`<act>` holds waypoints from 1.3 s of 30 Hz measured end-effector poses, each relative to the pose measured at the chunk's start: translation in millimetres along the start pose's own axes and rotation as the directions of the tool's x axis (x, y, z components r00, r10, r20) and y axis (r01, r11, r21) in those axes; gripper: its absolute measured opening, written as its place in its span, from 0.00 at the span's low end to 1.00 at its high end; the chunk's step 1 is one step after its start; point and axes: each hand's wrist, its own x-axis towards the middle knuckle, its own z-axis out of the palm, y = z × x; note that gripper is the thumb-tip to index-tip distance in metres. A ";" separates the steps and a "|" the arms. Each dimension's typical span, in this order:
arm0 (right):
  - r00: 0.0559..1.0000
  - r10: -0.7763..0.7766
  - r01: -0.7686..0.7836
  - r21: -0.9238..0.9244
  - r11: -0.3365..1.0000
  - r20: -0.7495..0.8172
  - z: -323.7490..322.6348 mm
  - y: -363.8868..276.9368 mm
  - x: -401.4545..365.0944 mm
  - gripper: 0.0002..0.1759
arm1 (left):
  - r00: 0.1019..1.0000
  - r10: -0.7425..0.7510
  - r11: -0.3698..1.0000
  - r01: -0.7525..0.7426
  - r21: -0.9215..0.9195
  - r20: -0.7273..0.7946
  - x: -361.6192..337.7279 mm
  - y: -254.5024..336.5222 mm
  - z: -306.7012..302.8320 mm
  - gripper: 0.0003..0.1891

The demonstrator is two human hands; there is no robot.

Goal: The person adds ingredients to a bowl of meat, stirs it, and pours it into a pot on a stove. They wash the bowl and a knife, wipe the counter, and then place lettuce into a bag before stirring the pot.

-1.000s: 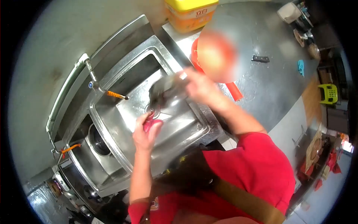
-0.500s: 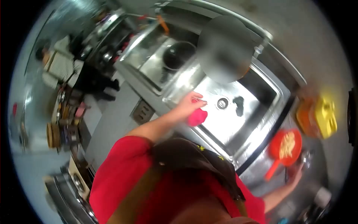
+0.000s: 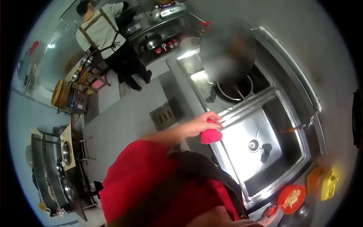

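Observation:
My left hand [image 3: 206, 124] is closed round a bunched pink-red cloth [image 3: 211, 136] above the near rim of the sink [image 3: 245, 166]. The cloth hangs below the fingers. At the bottom right, my right hand [image 3: 269, 217] has its fingers round the handle of a red plastic scoop [image 3: 281, 204]. Pale food pieces [image 3: 292, 199] lie in the scoop's round bowl. Part of my right hand is cut off by the frame's lower edge and my clothing.
A dark rag [image 3: 266, 152] lies near the drain [image 3: 253, 145]. The farther basin holds a pot [image 3: 235, 90], partly behind a blurred disc. A yellow-capped jug [image 3: 328, 184] stands beside the scoop. Another person [image 3: 104, 32] works at the far stove, back turned.
The view has swung left, so the sink appears farther right and lower. My right hand has moved from beside a shiny object to the scoop's handle. My left hand keeps the cloth.

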 end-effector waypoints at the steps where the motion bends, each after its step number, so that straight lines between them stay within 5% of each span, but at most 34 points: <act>1: 0.992 -0.068 0.059 -0.090 0.994 -0.104 28.2 9.9 -3.8 0.28 | 0.999 -0.030 0.995 0.026 -0.101 -0.041 -10.9 2.3 -31.3 0.19; 3: 0.923 -0.197 0.123 -0.229 0.966 -0.331 90.0 43.3 -42.3 0.26 | 0.993 -0.057 0.976 0.033 -0.216 -0.106 -32.5 -6.6 -101.4 0.17; 6: 0.859 -0.269 0.150 -0.287 0.946 -0.436 224.5 92.7 -78.5 0.21 | 0.977 -0.064 0.978 0.020 -0.208 -0.204 -60.9 -6.7 -199.4 0.17; 8: 0.906 -0.231 0.119 -0.309 0.944 -0.355 304.5 119.8 -81.6 0.10 | 0.952 -0.024 0.991 -0.018 -0.135 -0.307 -79.0 -11.5 -265.0 0.19; 10: 0.914 -0.282 0.113 -0.487 0.866 -0.291 404.8 166.5 -76.2 0.14 | 0.892 -0.153 0.973 0.061 -0.223 -0.426 -90.4 -6.5 -349.1 0.19; 13: 0.983 -0.171 0.121 -0.452 0.884 -0.070 504.3 207.3 -52.1 0.22 | 0.846 -0.107 0.988 0.030 -0.152 -0.522 -90.5 8.2 -414.9 0.19; 18: 0.987 0.049 0.043 -0.552 0.833 0.151 632.4 266.9 7.7 0.12 | 0.763 -0.168 0.974 0.029 -0.226 -0.624 -77.9 -4.8 -516.8 0.20; 20: 0.985 0.115 -0.013 -0.617 0.787 0.125 678.4 284.3 37.8 0.11 | 0.704 -0.191 0.976 0.063 -0.208 -0.684 -73.5 -40.3 -562.3 0.21; 22: 0.969 0.150 -0.013 -0.568 0.823 0.195 725.8 313.9 78.9 0.10 | 0.737 -0.120 0.989 0.034 -0.141 -0.665 -74.9 -96.2 -622.7 0.22; 23: 0.956 0.201 -0.035 -0.599 0.800 0.212 748.9 330.1 99.5 0.10 | 0.652 -0.137 0.975 -0.045 -0.218 -0.746 -83.3 -101.5 -625.9 0.10; 25: 0.939 0.248 -0.051 -0.614 0.788 0.240 794.3 359.9 137.7 0.11 | 0.673 -0.283 0.948 0.086 -0.307 -0.684 -101.8 -110.5 -653.3 0.07; 26: 0.917 0.300 -0.069 -0.635 0.769 0.264 821.3 375.2 160.4 0.12 | 0.702 0.003 0.999 0.034 0.037 -0.712 -112.7 -129.0 -677.7 0.06; 29: 0.875 0.342 -0.017 -0.685 0.729 0.342 881.3 422.6 217.8 0.13 | 0.469 -0.484 0.846 0.036 -0.532 -0.739 -143.8 -122.2 -695.1 0.14; 31: 0.863 0.362 0.038 -0.759 0.650 0.353 932.6 442.5 234.3 0.12 | 0.489 -0.329 0.926 0.337 -0.173 -0.808 -148.6 -89.8 -693.0 0.13; 32: 0.857 0.371 0.062 -0.786 0.615 0.357 953.4 451.0 243.1 0.12 | 0.445 -0.566 0.786 0.038 -0.617 -0.694 -141.6 -80.6 -694.5 0.13; 34: 0.805 0.475 -0.067 -0.741 0.668 0.355 984.4 469.4 263.7 0.09 | 0.507 -0.407 0.902 0.090 -0.423 -0.760 -124.2 -58.7 -694.6 0.12; 36: 0.769 0.532 -0.149 -0.711 0.687 0.354 1017.6 486.8 281.3 0.09 | 0.596 -0.145 0.965 0.263 0.021 -0.790 -102.9 -54.7 -730.3 0.12; 38: 0.805 0.504 -0.210 -0.644 0.735 0.312 1046.9 508.3 292.9 0.09 | 0.746 0.138 0.628 0.443 0.640 -0.652 -80.8 -68.1 -783.5 0.13; 39: 0.812 0.485 -0.215 -0.607 0.765 0.324 1060.8 517.9 299.8 0.09 | 0.734 0.090 0.721 0.418 0.552 -0.673 -63.4 -56.5 -800.4 0.12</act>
